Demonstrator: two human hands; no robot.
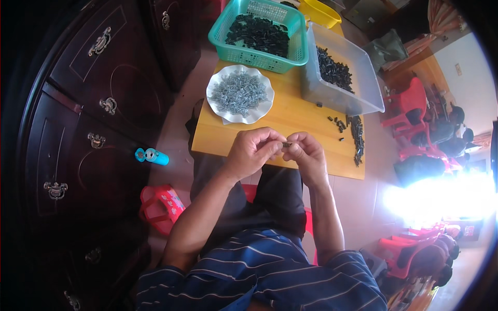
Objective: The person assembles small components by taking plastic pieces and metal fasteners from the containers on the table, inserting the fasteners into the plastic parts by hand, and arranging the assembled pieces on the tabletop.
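Observation:
Over the near edge of the yellow wooden table (290,106), my left hand (255,150) and my right hand (307,155) meet, both closed in a pinch. Between their fingertips is a small dark piece (286,144), mostly covered by the fingers, so its exact kind is hidden. Beyond my left hand stands a white wavy-rimmed plate (213,106) heaped with small clear and silvery pieces (239,92). Loose small black cylindrical pieces (357,136) lie in a row along the table's right side, with a few more scattered beside them.
A green perforated basket (259,61) and a clear plastic bin (363,103), both holding black pieces, stand at the back; a yellow basin (320,14) is behind. Dark wooden cabinets (93,171) line the left. A blue bottle (158,157) and red bag (162,207) are below the table's left.

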